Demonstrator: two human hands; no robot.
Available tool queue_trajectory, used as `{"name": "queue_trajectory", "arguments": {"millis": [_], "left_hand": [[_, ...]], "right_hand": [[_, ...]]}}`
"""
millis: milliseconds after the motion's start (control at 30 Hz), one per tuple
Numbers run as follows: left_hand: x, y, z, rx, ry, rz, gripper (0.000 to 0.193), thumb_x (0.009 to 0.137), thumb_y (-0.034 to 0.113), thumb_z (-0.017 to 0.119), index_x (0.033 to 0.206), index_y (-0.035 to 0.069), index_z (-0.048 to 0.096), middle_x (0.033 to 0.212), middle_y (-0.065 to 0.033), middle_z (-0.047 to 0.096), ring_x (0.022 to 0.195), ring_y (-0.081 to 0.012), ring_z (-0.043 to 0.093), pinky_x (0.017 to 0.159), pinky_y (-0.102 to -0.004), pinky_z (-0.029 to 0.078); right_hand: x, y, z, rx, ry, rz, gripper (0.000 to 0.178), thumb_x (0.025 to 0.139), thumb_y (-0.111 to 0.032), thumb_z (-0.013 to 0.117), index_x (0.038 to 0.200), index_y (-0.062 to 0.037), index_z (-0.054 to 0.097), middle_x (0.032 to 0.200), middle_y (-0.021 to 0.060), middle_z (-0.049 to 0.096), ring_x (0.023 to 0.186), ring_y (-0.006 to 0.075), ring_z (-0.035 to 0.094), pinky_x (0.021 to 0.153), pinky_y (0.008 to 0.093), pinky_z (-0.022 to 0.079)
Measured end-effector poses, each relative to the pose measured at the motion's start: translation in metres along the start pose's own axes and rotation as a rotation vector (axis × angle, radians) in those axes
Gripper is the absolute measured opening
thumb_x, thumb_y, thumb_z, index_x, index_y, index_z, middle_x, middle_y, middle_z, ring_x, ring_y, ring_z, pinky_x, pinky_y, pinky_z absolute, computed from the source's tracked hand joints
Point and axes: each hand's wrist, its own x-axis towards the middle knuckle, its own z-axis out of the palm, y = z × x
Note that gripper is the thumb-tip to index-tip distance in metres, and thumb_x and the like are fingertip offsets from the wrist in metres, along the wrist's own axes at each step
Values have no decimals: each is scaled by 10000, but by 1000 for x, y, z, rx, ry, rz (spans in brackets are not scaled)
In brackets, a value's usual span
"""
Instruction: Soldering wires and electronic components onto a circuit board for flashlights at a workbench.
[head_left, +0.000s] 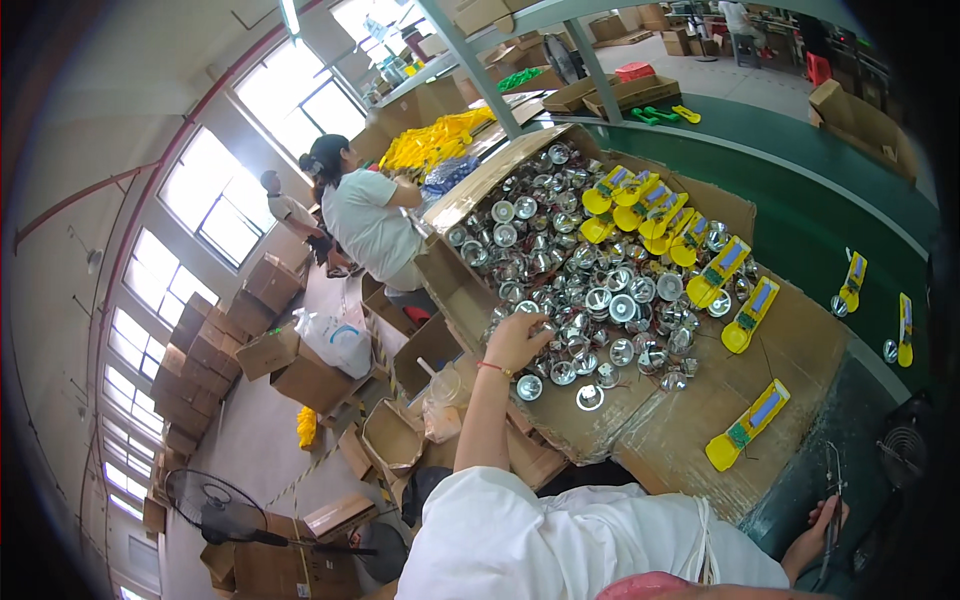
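My left hand (pixel 515 343) reaches into the near left side of a heap of silver reflector cups (pixel 622 308) with thin wires attached. Its fingers curl down among the cups, and what they pinch, if anything, is hidden. At the lower right my right hand (pixel 818 527) is closed around a slim tool with a thin metal tip (pixel 834 462), which looks like a soldering iron. Between the hands, a yellow torch housing (pixel 745 427) with a green circuit board and a blue-purple cell lies on the cardboard. A loose cup (pixel 590 398) lies near my left hand.
Several similar yellow housings (pixel 650 212) lie on the heap's far right. Beyond the cardboard (pixel 680 440), a green belt (pixel 800 215) carries two more housings with cups. A black coiled object (pixel 903 450) stands right. Cartons (pixel 310 380) and a fan (pixel 215 510) stand left; a co-worker (pixel 365 210) sits beyond.
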Motion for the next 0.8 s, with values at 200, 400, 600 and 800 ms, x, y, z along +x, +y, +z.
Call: {"name": "queue_trajectory", "arguments": {"millis": [200,400,600,800], "left_hand": [[-2,2,-9,35,66,-20,215,728,241,651,828,55,686,702,-120,642,670,-250,632,620,-361,477],[-5,6,-15,-84,87,-92,174,712,120,699,832,-3,675,725,-103,664,629,-150,620,590,-272,478],[8,5,-8,-14,-64,18,126,716,104,677,801,11,677,672,-107,642,604,-152,591,572,-273,450],[11,51,-39,-124,153,50,143,845,84,569,891,-38,628,771,-65,644,678,-103,563,611,-248,452]], "right_hand": [[-1,9,-8,99,57,-8,165,893,-221,527,892,-56,538,692,-9,501,582,52,416,537,190,318],[3,-7,15,137,-11,43,155,849,-189,579,883,-41,552,685,21,548,564,65,475,509,188,359],[-4,-19,8,183,3,52,163,841,-188,593,872,-33,553,699,24,560,561,59,481,513,182,363],[-8,-20,7,205,-56,77,147,831,-148,603,889,-22,552,697,39,565,561,72,496,513,190,384]]}}
